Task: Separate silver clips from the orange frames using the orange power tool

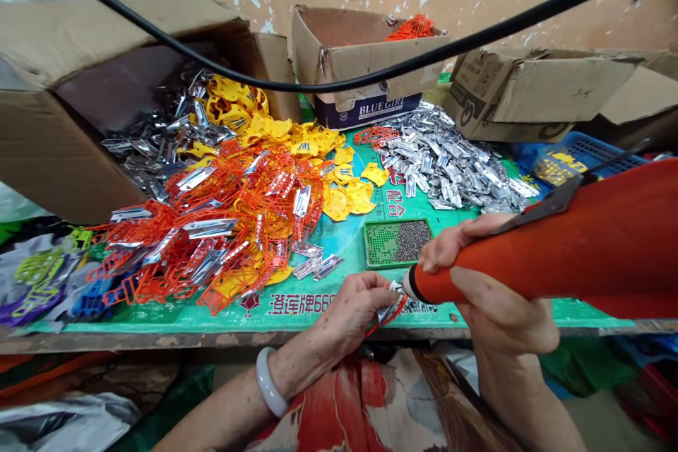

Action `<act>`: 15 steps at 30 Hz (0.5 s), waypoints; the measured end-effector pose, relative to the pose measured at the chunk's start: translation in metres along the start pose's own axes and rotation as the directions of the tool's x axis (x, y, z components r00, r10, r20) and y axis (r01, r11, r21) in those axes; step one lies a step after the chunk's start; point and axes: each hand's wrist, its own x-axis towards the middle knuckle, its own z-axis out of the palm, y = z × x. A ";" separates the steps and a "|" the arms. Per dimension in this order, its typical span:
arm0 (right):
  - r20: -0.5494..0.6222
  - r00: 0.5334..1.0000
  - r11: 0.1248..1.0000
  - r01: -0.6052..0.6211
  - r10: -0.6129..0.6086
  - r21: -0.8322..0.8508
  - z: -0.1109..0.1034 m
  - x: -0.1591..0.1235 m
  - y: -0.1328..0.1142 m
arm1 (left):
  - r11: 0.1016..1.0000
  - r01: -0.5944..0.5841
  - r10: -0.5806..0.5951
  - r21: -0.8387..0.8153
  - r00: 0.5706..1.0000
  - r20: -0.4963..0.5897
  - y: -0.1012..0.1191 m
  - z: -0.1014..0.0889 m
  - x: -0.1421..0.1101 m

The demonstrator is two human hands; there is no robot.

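Observation:
Pinched in my left hand (pixel 352 307) is a small orange plastic part with a silver metal plate (pixel 390 307) on it, partly hidden by my fingers. My right hand (pixel 492 296) is wrapped round the thick orange body of a power tool (pixel 561 247). The tool's narrow nose meets the plated part at my left fingertips; the exact contact is too small to make out. Just beyond the nose lies a green tray (pixel 375 244) holding many tiny dark metal pieces (pixel 413 239). A few loose silver plates (pixel 318 263) rest left of the tray.
Orange frames (pixel 233 205) and yellow parts (pixel 349 198) are heaped at left, before an open cardboard box (pixel 68 148). Silver plates (pixel 445 155) form a pile behind the tray. More boxes (pixel 551 92) and a blue basket (pixel 598 155) stand behind. A black cable (pixel 296 86) crosses above.

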 end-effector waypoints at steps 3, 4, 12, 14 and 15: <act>0.007 1.000 0.992 0.018 -0.019 0.123 0.001 -0.001 -0.003 | 1.000 0.014 -0.014 -0.024 1.000 -0.009 0.000 0.001 0.000; -0.002 1.000 0.991 0.010 -0.010 0.134 0.001 -0.002 -0.005 | 0.999 0.017 -0.017 -0.029 1.000 -0.010 0.000 0.001 0.000; -0.020 1.000 0.989 0.000 0.003 0.151 0.002 0.001 -0.012 | 0.999 -0.009 0.010 -0.053 1.000 0.019 -0.004 -0.004 0.002; -0.010 1.000 0.989 0.003 -0.001 0.149 0.001 0.002 -0.012 | 0.999 0.000 0.002 -0.047 0.999 0.039 -0.005 -0.005 0.001; -0.002 1.000 0.990 0.005 -0.004 0.142 0.001 0.002 -0.011 | 0.999 0.006 -0.004 -0.038 0.999 0.046 -0.005 -0.005 0.001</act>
